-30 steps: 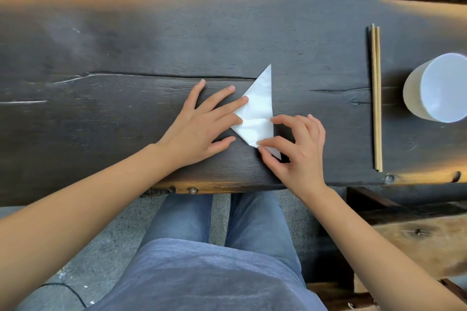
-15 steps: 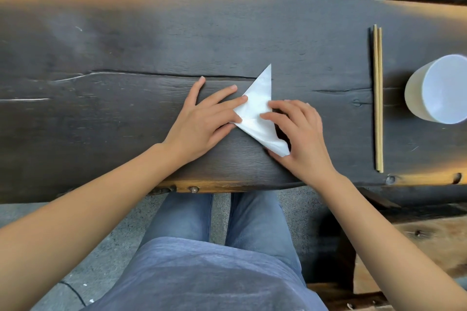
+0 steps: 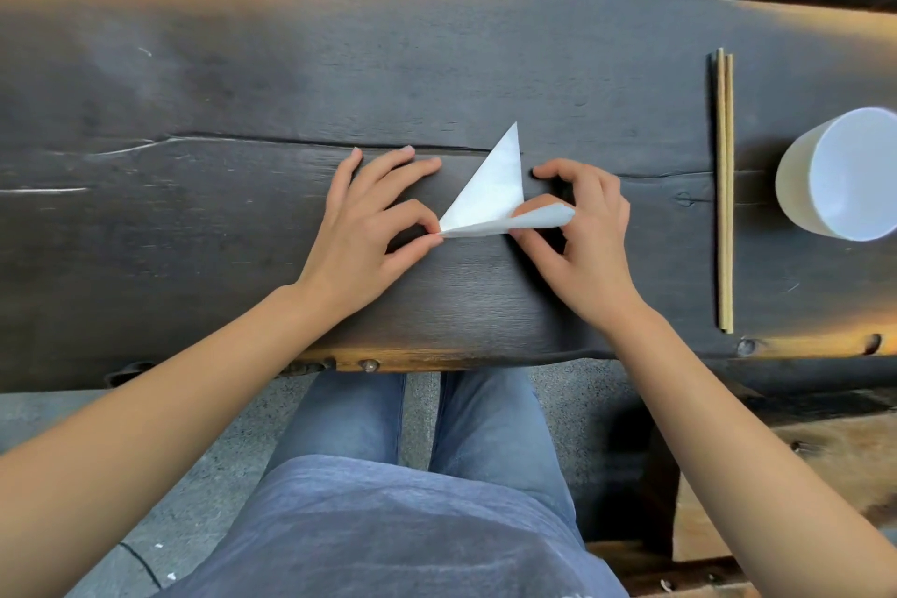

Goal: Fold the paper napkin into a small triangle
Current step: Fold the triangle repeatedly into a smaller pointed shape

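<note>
The left hand (image 3: 373, 223) pinches the left corner of the paper napkin (image 3: 495, 185) between its thumb and first finger. Its other fingers are stretched out, with their tips on the dark wooden surface (image 3: 194, 87). The right hand (image 3: 587, 238) has curled fingers and pinches a loose flap of the napkin between its thumb and a finger. That flap is lifted off the surface and bends over toward the right hand.

The napkin is white and folded into a triangle. It lies in the middle of the surface, right between the two hands. Its sharp tip points away from the person, and a long crack in the wood runs behind it.

Farther to the right, two thin chopsticks (image 3: 724, 189) lie side by side, touching each other. Just past them stands a pale cup (image 3: 825, 180), partly cut off by the edge of the picture. Below the surface are the person's legs in blue jeans (image 3: 485, 413).
</note>
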